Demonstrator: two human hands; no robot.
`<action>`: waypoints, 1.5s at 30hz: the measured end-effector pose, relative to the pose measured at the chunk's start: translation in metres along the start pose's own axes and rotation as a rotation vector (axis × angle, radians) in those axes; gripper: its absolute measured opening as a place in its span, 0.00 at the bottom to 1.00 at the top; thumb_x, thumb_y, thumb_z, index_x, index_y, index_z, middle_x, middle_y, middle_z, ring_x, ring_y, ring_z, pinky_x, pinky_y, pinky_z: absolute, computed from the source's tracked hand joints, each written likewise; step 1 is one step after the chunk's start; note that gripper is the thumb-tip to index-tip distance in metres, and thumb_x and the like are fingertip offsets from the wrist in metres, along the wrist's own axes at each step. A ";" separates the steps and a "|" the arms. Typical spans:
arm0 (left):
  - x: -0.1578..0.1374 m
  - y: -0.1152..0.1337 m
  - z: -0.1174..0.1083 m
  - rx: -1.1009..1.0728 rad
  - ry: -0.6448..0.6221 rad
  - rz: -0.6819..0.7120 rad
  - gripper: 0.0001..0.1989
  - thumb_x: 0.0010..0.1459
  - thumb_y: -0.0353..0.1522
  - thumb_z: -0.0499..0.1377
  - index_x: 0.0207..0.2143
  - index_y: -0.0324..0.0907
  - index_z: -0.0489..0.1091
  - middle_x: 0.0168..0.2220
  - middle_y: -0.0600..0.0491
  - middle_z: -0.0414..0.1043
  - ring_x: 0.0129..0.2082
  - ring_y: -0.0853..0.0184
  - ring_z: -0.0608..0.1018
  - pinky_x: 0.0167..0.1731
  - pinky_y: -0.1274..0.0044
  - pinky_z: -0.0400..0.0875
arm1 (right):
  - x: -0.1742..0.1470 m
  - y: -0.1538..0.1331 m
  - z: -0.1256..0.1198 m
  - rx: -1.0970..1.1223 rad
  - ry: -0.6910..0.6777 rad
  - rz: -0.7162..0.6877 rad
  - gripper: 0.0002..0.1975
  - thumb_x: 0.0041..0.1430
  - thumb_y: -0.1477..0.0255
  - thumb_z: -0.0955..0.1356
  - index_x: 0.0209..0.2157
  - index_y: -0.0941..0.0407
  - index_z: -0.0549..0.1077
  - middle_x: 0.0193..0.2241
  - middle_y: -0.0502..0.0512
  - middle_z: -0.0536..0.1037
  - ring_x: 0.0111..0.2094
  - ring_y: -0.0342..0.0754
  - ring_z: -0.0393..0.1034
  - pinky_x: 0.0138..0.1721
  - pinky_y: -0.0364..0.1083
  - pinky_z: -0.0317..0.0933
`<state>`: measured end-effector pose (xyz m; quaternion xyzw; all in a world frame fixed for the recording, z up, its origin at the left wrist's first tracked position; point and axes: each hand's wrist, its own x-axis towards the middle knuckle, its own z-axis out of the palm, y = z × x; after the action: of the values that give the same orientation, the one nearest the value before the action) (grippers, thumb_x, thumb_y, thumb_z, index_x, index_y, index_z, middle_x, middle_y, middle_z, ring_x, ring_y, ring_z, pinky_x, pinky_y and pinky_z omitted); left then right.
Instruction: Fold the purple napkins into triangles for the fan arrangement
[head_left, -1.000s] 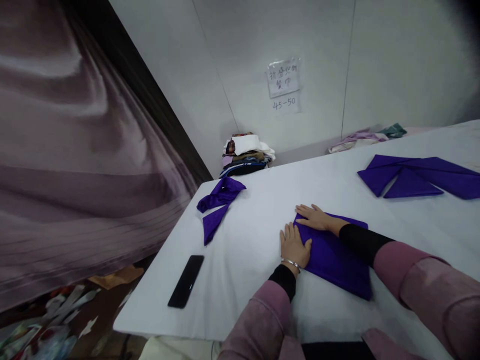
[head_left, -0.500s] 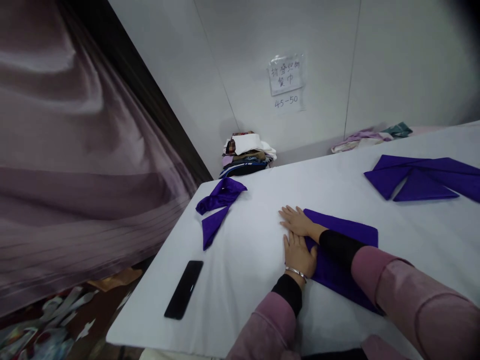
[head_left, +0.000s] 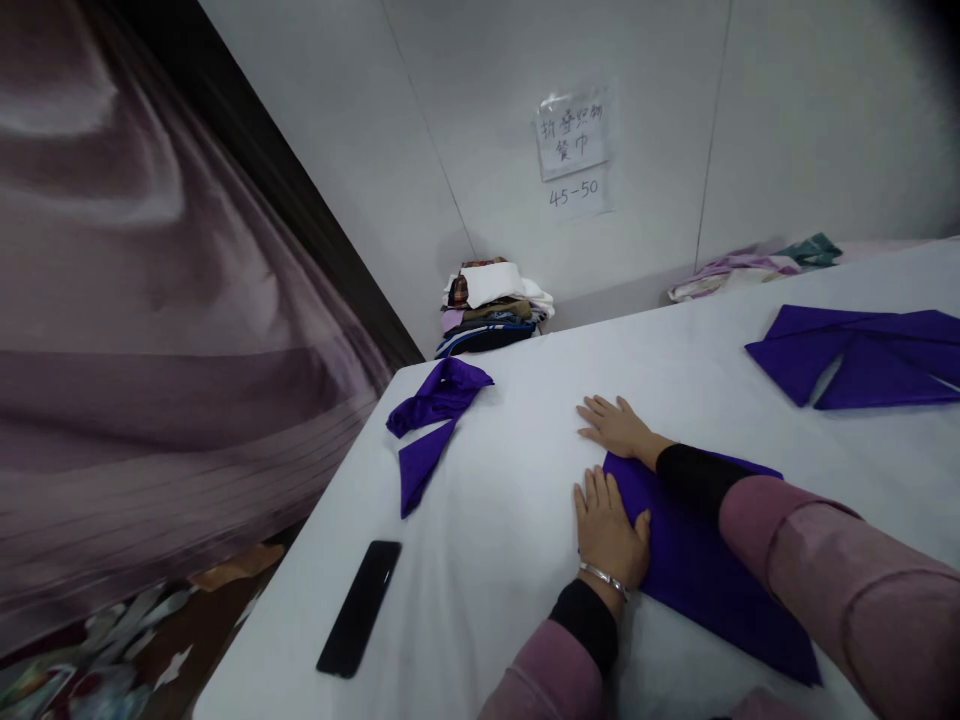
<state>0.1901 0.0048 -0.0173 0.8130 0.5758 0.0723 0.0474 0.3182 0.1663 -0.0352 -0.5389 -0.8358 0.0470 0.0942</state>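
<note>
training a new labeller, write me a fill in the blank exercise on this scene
The hand with the bracelet is the person's ____ one.
The sleeve stretched over the purple cloth is the person's ____ one.
The phone on the table is coloured ____.
The numbers on the wall sign read 45-____.
Missing words: left; right; black; 50.

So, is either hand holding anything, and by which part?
Nothing is gripped: left hand lies flat at the left edge of the purple cloth, right hand flat by its far-left corner.
</note>
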 end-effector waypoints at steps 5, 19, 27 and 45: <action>0.000 0.000 0.001 0.000 0.008 -0.006 0.35 0.62 0.48 0.39 0.63 0.33 0.50 0.65 0.41 0.47 0.65 0.55 0.47 0.62 0.59 0.46 | 0.008 0.012 0.000 -0.036 0.026 0.049 0.30 0.63 0.54 0.49 0.62 0.52 0.55 0.63 0.59 0.53 0.63 0.57 0.45 0.58 0.66 0.39; 0.004 -0.002 0.007 0.013 0.040 0.002 0.35 0.62 0.48 0.39 0.63 0.32 0.49 0.65 0.41 0.47 0.65 0.55 0.48 0.62 0.59 0.45 | -0.010 -0.018 -0.014 0.002 0.152 0.100 0.31 0.64 0.55 0.49 0.63 0.56 0.54 0.62 0.63 0.57 0.63 0.57 0.44 0.59 0.63 0.37; 0.004 0.001 -0.001 -0.007 0.026 0.013 0.35 0.61 0.45 0.44 0.64 0.35 0.44 0.65 0.43 0.48 0.65 0.55 0.47 0.61 0.57 0.46 | -0.024 -0.043 0.003 0.109 -0.047 -0.092 0.33 0.63 0.51 0.48 0.63 0.54 0.53 0.63 0.60 0.54 0.64 0.56 0.42 0.60 0.60 0.38; -0.068 -0.019 -0.016 0.051 -0.032 0.039 0.43 0.58 0.55 0.39 0.64 0.32 0.45 0.66 0.42 0.45 0.66 0.55 0.43 0.62 0.58 0.45 | -0.016 -0.027 0.005 0.037 -0.027 -0.108 0.35 0.61 0.50 0.48 0.62 0.55 0.55 0.64 0.60 0.52 0.64 0.58 0.42 0.59 0.62 0.40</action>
<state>0.1479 -0.0532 -0.0085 0.8262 0.5605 0.0453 0.0344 0.2992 0.1407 -0.0373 -0.4905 -0.8638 0.0646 0.0954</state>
